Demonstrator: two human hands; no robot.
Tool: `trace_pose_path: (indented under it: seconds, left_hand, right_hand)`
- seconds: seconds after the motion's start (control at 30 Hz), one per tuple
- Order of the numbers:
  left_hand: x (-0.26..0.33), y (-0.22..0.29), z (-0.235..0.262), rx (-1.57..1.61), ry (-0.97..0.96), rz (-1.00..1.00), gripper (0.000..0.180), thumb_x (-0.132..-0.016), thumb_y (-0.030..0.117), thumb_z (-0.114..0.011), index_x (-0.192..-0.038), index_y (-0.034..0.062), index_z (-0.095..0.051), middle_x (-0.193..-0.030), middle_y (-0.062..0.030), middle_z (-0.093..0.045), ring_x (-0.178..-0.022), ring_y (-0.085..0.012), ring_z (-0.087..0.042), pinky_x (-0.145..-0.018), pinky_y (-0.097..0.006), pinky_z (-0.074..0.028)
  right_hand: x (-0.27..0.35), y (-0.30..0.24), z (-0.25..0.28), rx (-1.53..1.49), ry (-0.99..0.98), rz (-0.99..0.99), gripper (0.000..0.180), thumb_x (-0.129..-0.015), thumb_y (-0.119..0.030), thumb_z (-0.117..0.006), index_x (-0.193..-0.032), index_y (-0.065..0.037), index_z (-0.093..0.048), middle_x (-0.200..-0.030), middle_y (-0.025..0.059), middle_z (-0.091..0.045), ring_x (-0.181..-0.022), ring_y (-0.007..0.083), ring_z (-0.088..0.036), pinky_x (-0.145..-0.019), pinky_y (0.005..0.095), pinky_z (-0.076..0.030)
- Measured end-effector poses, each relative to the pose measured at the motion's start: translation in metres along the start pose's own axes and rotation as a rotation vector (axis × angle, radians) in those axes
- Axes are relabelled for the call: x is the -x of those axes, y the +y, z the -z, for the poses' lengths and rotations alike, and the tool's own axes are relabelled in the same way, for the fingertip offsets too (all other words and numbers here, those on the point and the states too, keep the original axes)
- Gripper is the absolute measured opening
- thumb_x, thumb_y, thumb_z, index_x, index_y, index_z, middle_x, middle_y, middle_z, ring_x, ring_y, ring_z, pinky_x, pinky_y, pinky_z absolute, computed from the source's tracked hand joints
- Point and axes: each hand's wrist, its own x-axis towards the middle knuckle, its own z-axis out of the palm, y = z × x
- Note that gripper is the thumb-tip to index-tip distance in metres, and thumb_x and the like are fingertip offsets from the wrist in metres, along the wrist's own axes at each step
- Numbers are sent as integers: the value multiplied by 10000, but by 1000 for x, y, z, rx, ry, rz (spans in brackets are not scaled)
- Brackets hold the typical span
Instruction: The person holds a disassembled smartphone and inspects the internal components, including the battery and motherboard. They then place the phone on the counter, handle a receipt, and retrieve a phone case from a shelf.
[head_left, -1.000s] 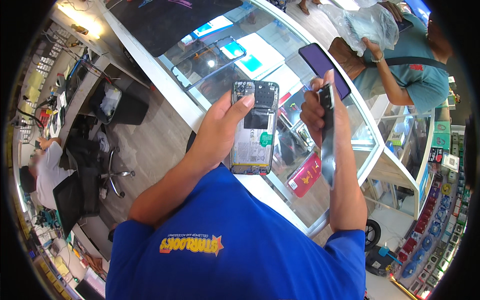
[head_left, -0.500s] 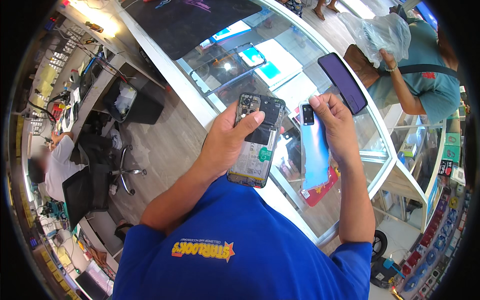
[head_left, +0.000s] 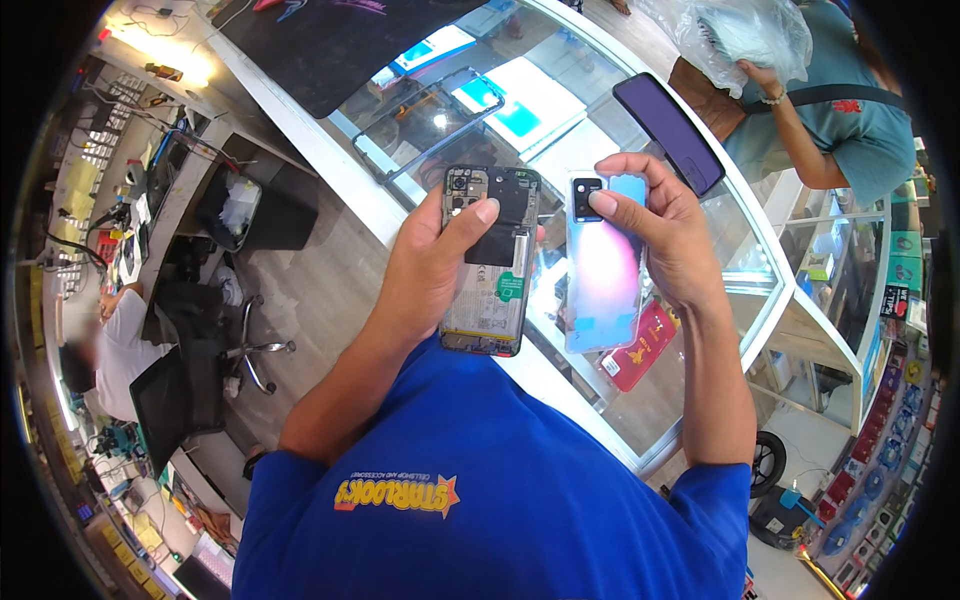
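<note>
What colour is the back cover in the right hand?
Back cover: blue with a pinkish sheen; head view.

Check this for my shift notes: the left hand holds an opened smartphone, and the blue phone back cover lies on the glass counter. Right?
Not quite: the head view shows the blue phone back cover held in the right hand. The left hand does hold an opened smartphone.

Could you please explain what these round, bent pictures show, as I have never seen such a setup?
No machine is at work: a person in a blue shirt works bare-handed. A wide fisheye camera on that person's head looks down, so straight edges bend. The left hand holds an opened phone, its insides bare. The right hand holds a shiny bluish back cover. Below is a glass counter, with a black mat and a purple, phone-shaped thing lying on it.
</note>
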Motion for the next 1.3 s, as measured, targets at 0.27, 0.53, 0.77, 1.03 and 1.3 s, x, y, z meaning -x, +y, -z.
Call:
trace_pose_path:
  seconds: [0.27, 0.53, 0.77, 1.03, 1.3]
  left_hand:
    - [-1, -6, 1, -33, 4, -42, 366, -1038, 241, -604, -1305, 2, -527, -1122, -168, -715, -941, -195, -741, -823, -333, -627]
    - [-1, -5, 0, -39, 12, -36, 401, -1041, 278, -595, -1320, -2, -523, -1100, -200, -720, -897, -224, -746, -783, -343, -638]
    - [0, -5, 0, -26, 18, -35, 385, -1046, 271, -581, -1323, 10, -519, -1070, -196, -731, -854, -226, -753, -749, -341, -642]
    - [-1, -3, -1, -15, 37, -31, 386, -1044, 273, -591, -1319, 9, -532, -1070, -226, -724, -836, -239, -752, -735, -343, -643]
    - [0, -5, 3, 14, 36, -32, 393, -1038, 276, -598, -1314, 6, -526, -1093, -210, -718, -834, -243, -745, -740, -353, -636]
  right_hand:
    - [-4, 7, 1, 210, 18, -8, 292, -958, -102, -746, -1204, -23, -612, -927, 20, -686, -788, 56, -644, -667, 215, -512]
    - [-5, 2, 6, 211, -26, -45, 341, -965, -131, -737, -1266, -38, -609, -974, 18, -688, -816, 63, -650, -733, 220, -518]
    - [-7, 5, 16, 42, -122, -33, 371, -963, -119, -724, -1307, -31, -616, -1071, 16, -696, -954, 71, -642, -876, 229, -493]
    - [-6, 1, 14, 96, -81, 7, 340, -958, -102, -720, -1282, -46, -634, -1064, 14, -701, -963, 74, -643, -883, 234, -494]
    - [-7, 7, 13, 786, 46, 140, 285, -930, -142, -707, -1186, -21, -682, -1054, 93, -671, -894, 171, -626, -783, 312, -512]
